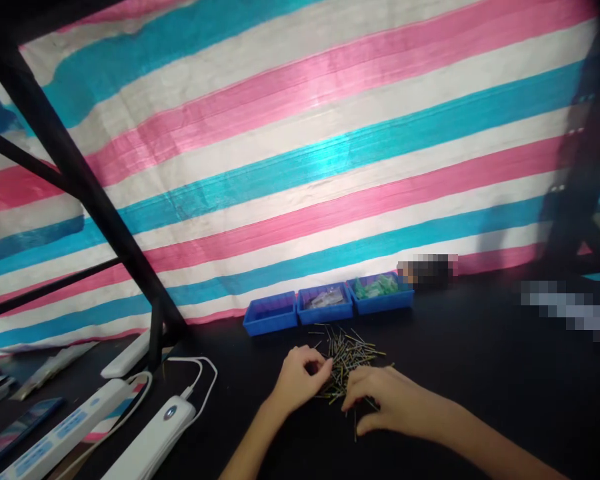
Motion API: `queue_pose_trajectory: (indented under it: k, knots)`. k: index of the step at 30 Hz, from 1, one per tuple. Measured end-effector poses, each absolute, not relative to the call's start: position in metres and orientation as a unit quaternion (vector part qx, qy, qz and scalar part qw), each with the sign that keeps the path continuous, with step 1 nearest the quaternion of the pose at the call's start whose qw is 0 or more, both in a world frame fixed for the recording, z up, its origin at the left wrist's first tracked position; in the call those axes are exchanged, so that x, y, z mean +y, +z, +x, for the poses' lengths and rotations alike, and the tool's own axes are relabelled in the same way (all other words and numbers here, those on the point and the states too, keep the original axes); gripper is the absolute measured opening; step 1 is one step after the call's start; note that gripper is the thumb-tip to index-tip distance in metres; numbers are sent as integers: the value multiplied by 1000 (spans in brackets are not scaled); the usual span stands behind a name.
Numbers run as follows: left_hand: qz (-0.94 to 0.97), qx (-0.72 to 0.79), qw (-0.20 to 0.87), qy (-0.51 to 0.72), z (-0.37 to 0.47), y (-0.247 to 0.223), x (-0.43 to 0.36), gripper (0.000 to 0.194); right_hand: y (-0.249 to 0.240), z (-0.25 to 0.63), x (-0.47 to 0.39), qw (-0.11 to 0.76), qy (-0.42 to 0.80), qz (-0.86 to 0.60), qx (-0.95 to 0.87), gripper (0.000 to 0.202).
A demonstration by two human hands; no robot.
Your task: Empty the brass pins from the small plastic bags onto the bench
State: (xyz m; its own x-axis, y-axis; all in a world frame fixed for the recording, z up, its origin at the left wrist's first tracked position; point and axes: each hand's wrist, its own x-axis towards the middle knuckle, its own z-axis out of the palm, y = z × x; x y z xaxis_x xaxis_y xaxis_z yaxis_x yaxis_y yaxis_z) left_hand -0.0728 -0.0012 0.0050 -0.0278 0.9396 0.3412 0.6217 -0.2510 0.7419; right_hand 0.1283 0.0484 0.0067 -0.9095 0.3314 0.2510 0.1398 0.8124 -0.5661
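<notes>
A loose pile of thin grey and yellowish rods (350, 351) lies on the black table; they are too small for me to tell their exact kind. My left hand (300, 377) rests at the pile's left edge. Its thumb and fingers are curled together, and whatever may be between the tips is hidden. At the pile's front right is my right hand (387, 400), palm down. Its thumb and fingertips are apart, with a single thin rod (355, 425) between them, close to the thumb tip.
Behind the pile stand three blue bins: an empty left bin (271, 315), a middle bin (325, 315) with clear packets and a right bin (384, 304) with green packets. White power strips (153, 437) and a white cable (213, 373) lie left, near a black metal frame (97, 210).
</notes>
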Motion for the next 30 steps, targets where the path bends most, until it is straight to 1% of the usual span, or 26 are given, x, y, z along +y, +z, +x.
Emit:
queue_pose_trajectory:
  k: [4,9,12,13,15,19,25,30]
  knots:
    - [742,593,67,305,-61,1,-5,30,-1,123,48,194,228,-157,-941,15]
    - [757,577,61,300,-57,2,-5,26,-4,119,48,207,151,-205,-945,3]
    - [749,580,67,314,-56,3,-5,14,-2,119,49,198,113,-216,-949,3]
    - [745,581,70,319,-56,3,-6,14,-1,119,49,195,105,-218,-951,4]
    - [739,581,75,332,-56,3,-6,22,0,119,50,198,104,-223,-949,7]
    - [737,570,87,354,-57,1,-5,18,3,120,53,251,147,-244,-925,16]
    - [695,578,131,408,-58,1,0,18,7,122,55,338,237,-271,-870,23]
    - [638,579,212,461,-57,1,1,21,4,119,56,357,352,-281,-818,23]
